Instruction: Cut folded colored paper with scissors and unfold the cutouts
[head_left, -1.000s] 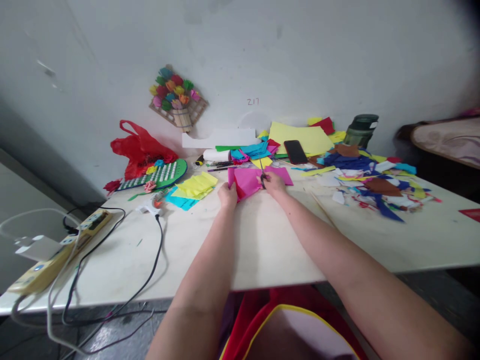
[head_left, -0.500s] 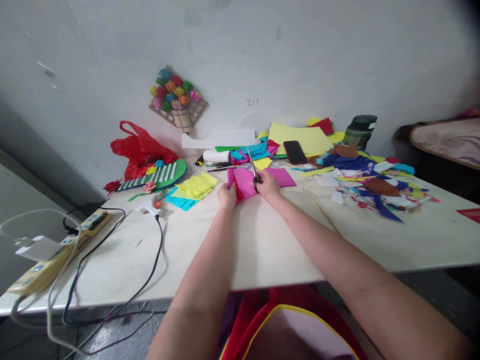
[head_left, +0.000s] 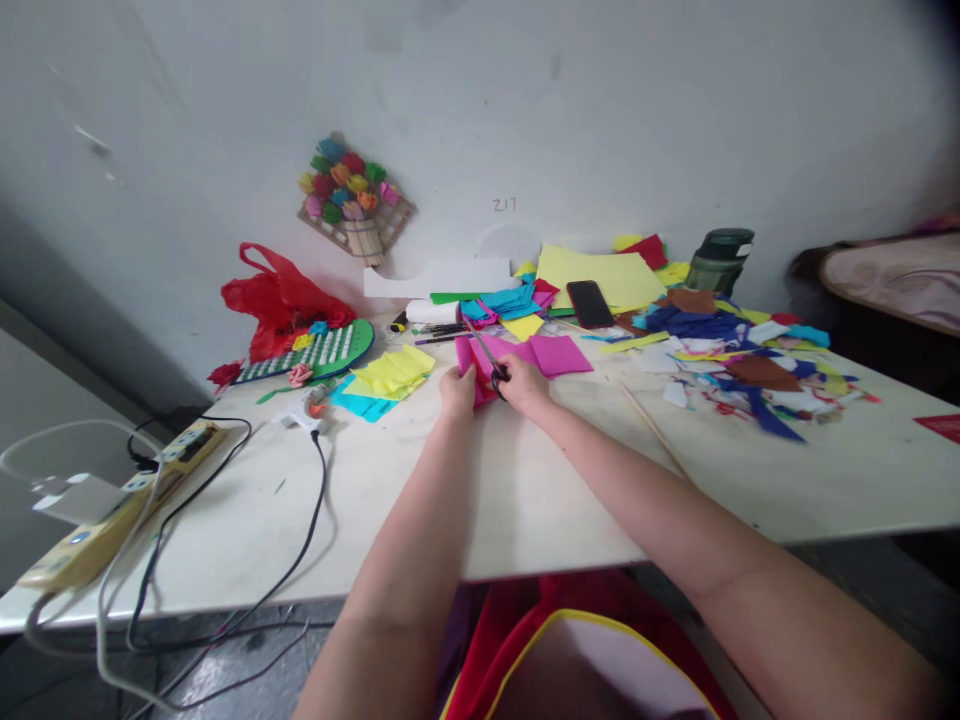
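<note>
Centrally pink paper (head_left: 517, 350), scissors (head_left: 486, 355); cluttered white table (head_left: 525, 480), grey wall (head_left: 600, 100).

A home craft corner: a pale tabletop (head_left: 525, 500) against a plain white wall (head_left: 675, 100) is strewn with cut scraps of coloured paper (head_left: 750, 370), and black-handled scissors (head_left: 486, 356) are held at a pink paper sheet (head_left: 477, 385). A folded-paper flower bouquet (head_left: 352, 195) hangs on the wall, and a patterned mattress (head_left: 892, 275) lies at the right edge.

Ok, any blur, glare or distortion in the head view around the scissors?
Head view: soft, even light, no glare on the table; wide-angle bending at the edges, dark top-right corner; scissors and pink paper small but fairly sharp.
</note>
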